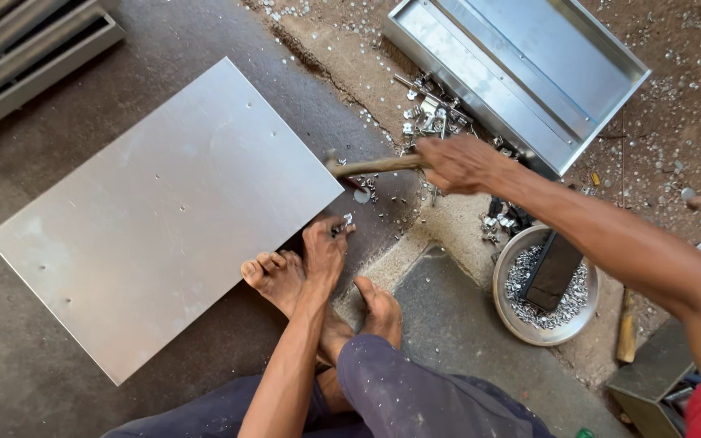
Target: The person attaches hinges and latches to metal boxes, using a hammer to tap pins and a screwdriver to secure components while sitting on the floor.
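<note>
Head view: a wooden-handled hammer [375,165] is gripped mid-handle by the closed right hand [458,164]. A small metal piece [342,225] is pinched by the left hand [323,250] beside the stiff aluminium sheet [168,207] on the floor; it appears light, rigid, best held by its edges.

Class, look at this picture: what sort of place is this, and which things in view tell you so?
Probably a small sheet-metal workshop, worked on the floor. A flat metal sheet lies on the ground, a folded metal tray beyond it, and a bowl of small metal pieces beside the right hand, which holds a hammer.
</note>
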